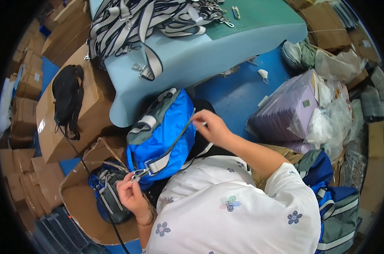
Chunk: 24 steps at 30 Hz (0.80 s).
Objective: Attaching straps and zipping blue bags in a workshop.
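A blue and grey bag (160,135) rests on my lap, below the table edge. My left hand (130,192) pinches the metal clip (139,173) at the lower end of the bag's grey strap (164,158). My right hand (211,127) grips the upper end of the same strap at the bag's top right side. The strap runs tight and diagonal between both hands across the bag.
A light blue table (226,46) ahead carries a pile of grey and black straps (137,21) with clips. An open carton (79,203) at lower left holds another blue bag (107,190). Stacked cartons stand left, wrapped purple bundles (285,112) right, more bags (334,203) lower right.
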Each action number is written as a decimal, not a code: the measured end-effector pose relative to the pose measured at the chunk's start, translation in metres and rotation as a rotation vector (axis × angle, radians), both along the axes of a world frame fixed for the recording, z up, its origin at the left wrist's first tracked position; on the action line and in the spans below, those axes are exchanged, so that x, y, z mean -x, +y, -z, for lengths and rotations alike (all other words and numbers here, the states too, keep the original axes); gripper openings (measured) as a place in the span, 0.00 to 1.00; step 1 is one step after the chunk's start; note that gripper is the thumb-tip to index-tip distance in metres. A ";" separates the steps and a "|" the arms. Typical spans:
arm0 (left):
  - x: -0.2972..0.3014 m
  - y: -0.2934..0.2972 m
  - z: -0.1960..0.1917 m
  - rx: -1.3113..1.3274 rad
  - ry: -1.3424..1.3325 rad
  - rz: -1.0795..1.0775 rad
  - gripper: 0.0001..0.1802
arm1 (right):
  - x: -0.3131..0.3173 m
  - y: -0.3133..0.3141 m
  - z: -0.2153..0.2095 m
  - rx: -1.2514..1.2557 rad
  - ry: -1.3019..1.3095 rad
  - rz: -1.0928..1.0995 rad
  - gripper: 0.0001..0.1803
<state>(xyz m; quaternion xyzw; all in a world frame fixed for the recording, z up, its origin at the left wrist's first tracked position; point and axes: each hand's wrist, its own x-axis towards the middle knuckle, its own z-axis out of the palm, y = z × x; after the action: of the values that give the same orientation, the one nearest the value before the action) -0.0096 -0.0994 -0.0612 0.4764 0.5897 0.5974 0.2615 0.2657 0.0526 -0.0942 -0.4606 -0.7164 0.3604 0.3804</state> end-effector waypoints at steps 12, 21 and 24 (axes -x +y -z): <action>0.031 -0.026 -0.013 0.119 -0.382 -0.418 0.01 | -0.012 0.028 0.095 0.329 -0.319 -0.205 0.26; 0.002 -0.017 -0.013 0.244 0.878 0.200 0.22 | -0.018 0.020 0.056 0.261 -0.495 -0.096 0.14; 0.001 -0.004 -0.007 0.224 0.920 0.269 0.18 | -0.033 0.023 0.037 0.418 -0.258 -0.108 0.14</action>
<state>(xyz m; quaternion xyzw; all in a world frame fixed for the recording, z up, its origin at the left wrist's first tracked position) -0.0108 -0.1032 -0.0537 0.7317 0.6380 0.2188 0.0985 0.2989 0.0761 -0.1314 -0.5324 -0.6926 0.4588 0.1627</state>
